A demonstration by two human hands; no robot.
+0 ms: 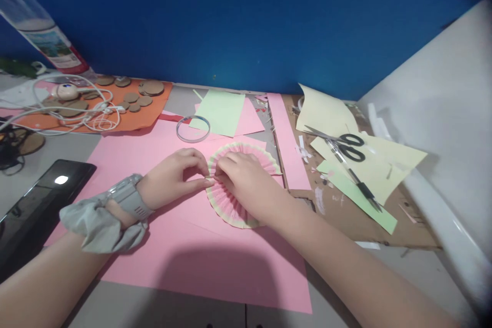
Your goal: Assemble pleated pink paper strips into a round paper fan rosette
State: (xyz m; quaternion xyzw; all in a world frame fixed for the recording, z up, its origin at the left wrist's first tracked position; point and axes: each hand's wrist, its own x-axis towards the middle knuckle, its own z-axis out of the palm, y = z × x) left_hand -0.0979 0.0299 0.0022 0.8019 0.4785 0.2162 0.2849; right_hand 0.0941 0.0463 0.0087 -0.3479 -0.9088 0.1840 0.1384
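A round pleated paper fan (pixel 226 210), pink with a pale green rim, lies on a large pink paper sheet (pixel 165 266). My left hand (pixel 177 174) pinches the fan's left edge between thumb and fingers. Over the fan's middle lies my right hand (pixel 246 179), its fingers curled down onto the folds near the left side; its fingertips are partly hidden. A grey watch and a grey scrunchie (pixel 103 220) are on my left wrist. Just behind the hands a roll of tape (pixel 192 129) lies flat.
Scissors (pixel 342 143) and a pen (pixel 355 179) lie on cream and green paper over cardboard (pixel 407 220) at right. A black phone (pixel 42 200), white cables (pixel 100 113), cardboard discs (pixel 151 87) and a tilted bottle (pixel 49 41) are at left. A blue wall (pixel 230 20) stands behind.
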